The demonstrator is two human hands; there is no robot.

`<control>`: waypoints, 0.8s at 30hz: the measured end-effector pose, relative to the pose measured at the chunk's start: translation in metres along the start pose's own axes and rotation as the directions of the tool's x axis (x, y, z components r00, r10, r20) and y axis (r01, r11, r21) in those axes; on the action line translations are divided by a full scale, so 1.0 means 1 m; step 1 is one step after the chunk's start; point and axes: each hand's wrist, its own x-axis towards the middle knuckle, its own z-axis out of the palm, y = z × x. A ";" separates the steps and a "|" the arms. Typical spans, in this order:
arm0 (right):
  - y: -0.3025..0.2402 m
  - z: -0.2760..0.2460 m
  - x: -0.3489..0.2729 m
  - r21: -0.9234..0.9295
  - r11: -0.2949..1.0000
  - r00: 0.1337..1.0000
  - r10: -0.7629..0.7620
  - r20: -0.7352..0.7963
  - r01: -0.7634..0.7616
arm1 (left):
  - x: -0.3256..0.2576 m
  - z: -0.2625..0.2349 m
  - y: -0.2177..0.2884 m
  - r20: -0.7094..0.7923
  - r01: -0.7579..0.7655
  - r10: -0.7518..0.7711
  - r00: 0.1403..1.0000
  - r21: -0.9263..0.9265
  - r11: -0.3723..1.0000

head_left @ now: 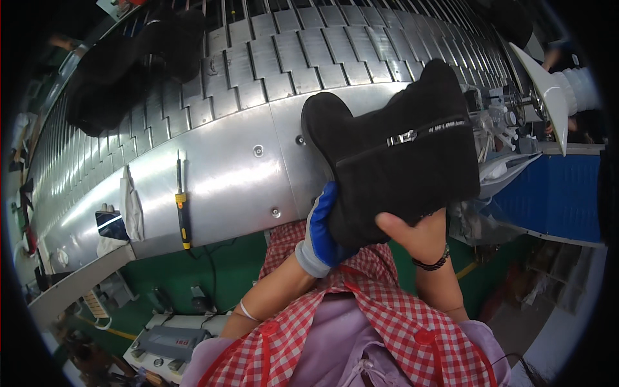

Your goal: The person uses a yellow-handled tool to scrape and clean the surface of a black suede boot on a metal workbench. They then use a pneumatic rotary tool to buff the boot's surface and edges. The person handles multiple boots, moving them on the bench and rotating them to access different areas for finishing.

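A black suede-like ankle boot [400, 161] with a silver side zipper [402, 137] is held on its side before me, its toe pointing away and its shaft to the right. My left hand [322, 232], in a blue and grey glove, grips the heel end from the left; its fingertips are partly hidden by the boot. My bare right hand [419, 235], a dark beaded bracelet at its wrist, holds the near side of the shaft. The right thumb lies against the black material, while the other fingers are hidden.
A slatted metal conveyor [309, 51] runs beyond a smooth metal ledge [225, 184]. Black boots [113, 77] lie at far left. On the ledge rests a soldering-iron-like tool [183, 209] with a cord. A white lampshade-like piece [545, 97] and a blue panel [558, 193] are at right.
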 end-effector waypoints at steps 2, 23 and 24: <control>0.029 -0.016 -0.020 0.666 0.743 0.995 0.101 -0.013 -0.067 | -0.003 -0.013 0.005 -0.098 -0.044 0.060 0.993 0.162 0.986; 0.038 -0.027 -0.083 0.753 0.653 0.995 -0.020 -0.097 0.087 | -0.011 -0.028 0.048 0.133 -0.112 0.010 0.991 0.791 0.601; 0.031 -0.025 -0.083 0.738 0.670 0.994 0.007 -0.110 0.077 | -0.010 -0.029 0.048 0.145 -0.130 0.025 0.989 0.782 0.609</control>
